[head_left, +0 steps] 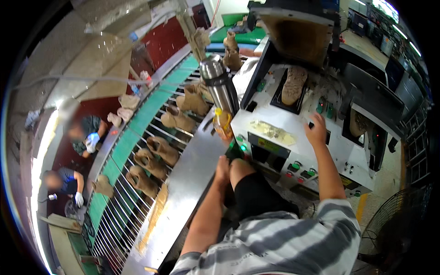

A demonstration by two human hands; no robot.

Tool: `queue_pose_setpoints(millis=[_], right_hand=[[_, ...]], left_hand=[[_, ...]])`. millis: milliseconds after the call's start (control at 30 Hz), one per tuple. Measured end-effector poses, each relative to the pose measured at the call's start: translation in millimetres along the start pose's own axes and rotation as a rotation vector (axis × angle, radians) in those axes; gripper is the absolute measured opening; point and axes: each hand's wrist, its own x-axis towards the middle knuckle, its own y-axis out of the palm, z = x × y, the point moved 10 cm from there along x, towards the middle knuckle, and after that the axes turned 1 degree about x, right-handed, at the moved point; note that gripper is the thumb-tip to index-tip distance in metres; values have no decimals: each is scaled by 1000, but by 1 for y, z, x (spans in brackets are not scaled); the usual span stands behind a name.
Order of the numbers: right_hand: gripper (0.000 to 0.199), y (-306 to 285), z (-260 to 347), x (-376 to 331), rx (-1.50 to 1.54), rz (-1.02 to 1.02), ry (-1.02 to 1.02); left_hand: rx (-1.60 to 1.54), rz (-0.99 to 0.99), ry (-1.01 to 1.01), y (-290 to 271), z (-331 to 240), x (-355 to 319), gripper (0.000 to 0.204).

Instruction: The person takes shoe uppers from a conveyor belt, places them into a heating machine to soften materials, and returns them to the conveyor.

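Note:
My right hand (316,130) is over the white top of a machine (284,117), its fingers bent and apart. A small dark spot shows between thumb and fingers; I cannot make out whether it is a part of the panel. Just beyond lies a tan shoe (294,85), sole up, on a dark pad under a raised lid (295,39). A second shoe (359,123) sits in the right bay below another tilted lid (373,91). My left hand (223,168) is low beside my knee, close to a dark green thing (234,150); its fingers are mostly hidden.
Left of me runs a metal ledge (183,183) and a slatted conveyor (114,229) carrying several tan shoes (160,150). A steel thermos (220,85) and a yellow-capped bottle (222,121) stand by the machine. Two people work beyond the conveyor. A fan (389,220) stands at right.

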Motion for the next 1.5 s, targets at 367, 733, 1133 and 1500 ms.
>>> queue_pose_setpoints(millis=[367,733,1133,1500], right_hand=[[64,-194,-141,-4,-506,-353,205],[100,-166,-236,110,-487,251,680],[81,-207,-112,-65,-466,-550,107],[51,-23,9,-123,324,10,146]], left_hand=[[170,451,-38,70,-4,33,46],[910,-487,429,-204,-97,-97,14],[1093,-614,408,-206,-91,-146,28],[405,245,93,1,-51,-199,45]])
